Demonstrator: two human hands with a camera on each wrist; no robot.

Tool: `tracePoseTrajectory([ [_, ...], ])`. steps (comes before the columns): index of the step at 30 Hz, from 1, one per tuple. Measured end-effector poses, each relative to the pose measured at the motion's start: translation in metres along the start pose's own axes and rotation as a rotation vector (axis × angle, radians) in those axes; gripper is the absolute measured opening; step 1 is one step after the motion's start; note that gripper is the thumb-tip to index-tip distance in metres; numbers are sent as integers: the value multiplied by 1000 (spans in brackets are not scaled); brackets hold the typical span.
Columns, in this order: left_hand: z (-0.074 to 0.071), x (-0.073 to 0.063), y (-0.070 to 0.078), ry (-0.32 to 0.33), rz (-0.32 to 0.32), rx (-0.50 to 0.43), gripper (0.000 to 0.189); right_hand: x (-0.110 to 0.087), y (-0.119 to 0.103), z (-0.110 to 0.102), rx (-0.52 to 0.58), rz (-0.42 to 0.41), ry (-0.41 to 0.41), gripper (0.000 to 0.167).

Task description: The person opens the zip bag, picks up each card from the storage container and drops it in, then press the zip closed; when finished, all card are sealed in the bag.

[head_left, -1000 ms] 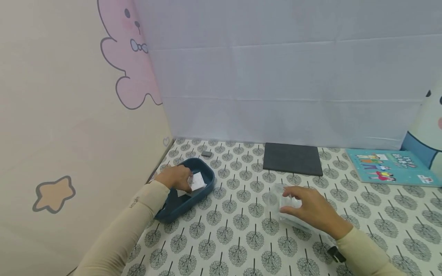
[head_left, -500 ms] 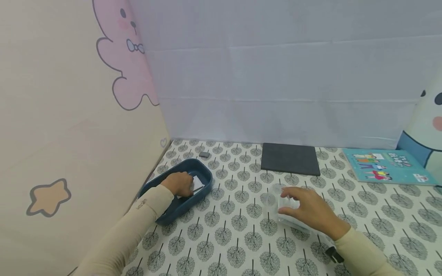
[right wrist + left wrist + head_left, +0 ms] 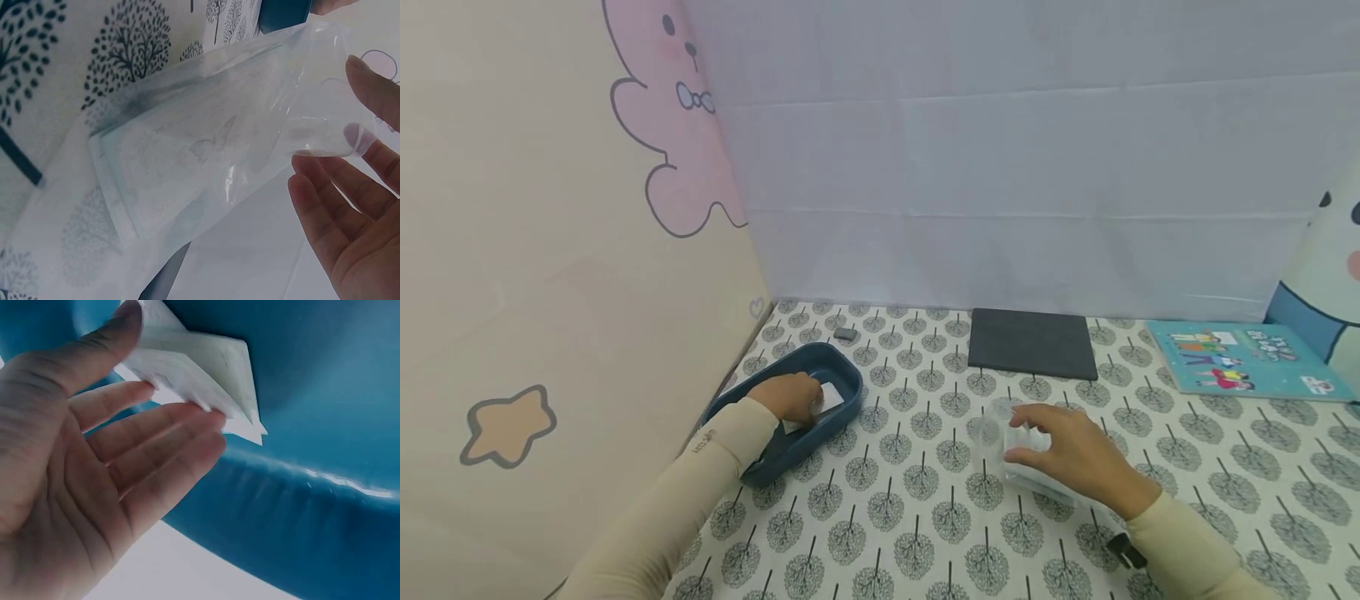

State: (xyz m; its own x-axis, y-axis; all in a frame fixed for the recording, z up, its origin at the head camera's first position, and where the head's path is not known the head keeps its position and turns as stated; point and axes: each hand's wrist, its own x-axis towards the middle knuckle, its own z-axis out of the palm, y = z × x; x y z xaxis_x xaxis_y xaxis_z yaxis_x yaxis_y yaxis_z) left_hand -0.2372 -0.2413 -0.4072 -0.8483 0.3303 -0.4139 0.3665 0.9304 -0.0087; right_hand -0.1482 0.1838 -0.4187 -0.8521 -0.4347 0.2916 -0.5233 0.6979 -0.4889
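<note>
In the head view my left hand [image 3: 790,398] reaches into a dark blue oblong basin [image 3: 842,417]. The left wrist view shows its thumb and fingertips on thin, folded white papers [image 3: 200,369] against the blue wall. My right hand [image 3: 1067,454] holds a clear plastic bag [image 3: 996,429] at its mouth, thumb apart from the fingers. Seen from the right wrist, one fingertip shows through the plastic bag [image 3: 250,131]. Flat, pale papers [image 3: 181,150] with a faint print lie inside the bag. Part of the white paper is hidden behind the left hand.
A small grey block [image 3: 845,333] lies behind the basin. Farther right are a flat black board [image 3: 1032,343] and a teal illustrated book [image 3: 1251,360]. The tree-print cloth [image 3: 917,508] covers the table, with a wall along the left and a pale sheet behind.
My left hand has gone lower into the basin, its fingers now more hidden in the head view. The white paper there has shifted slightly. My right hand and the bag stay nearly still.
</note>
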Motion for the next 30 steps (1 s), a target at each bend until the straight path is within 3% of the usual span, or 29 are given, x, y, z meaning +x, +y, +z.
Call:
tracePoseTrajectory([
  [3, 0, 1, -7, -13, -39, -74, 55, 0, 0, 1, -9, 5, 0, 39],
  [5, 3, 1, -10, -16, -67, -102, 68, 0, 0, 3, -8, 14, -7, 39],
  [13, 10, 4, -13, -32, -175, -103, 83, 0, 1, 4, -2, 13, -4, 37],
  [18, 15, 9, -22, -45, -202, -97, 102, 1, 1, 3, -3, -3, 10, 37],
  [25, 11, 8, -20, -37, -164, 18, 102, -2, 2, 3, -17, 8, 12, 39],
  [30, 7, 3, -11, -3, -147, -24, 92, -3, 3, 1, -19, 28, -4, 38],
])
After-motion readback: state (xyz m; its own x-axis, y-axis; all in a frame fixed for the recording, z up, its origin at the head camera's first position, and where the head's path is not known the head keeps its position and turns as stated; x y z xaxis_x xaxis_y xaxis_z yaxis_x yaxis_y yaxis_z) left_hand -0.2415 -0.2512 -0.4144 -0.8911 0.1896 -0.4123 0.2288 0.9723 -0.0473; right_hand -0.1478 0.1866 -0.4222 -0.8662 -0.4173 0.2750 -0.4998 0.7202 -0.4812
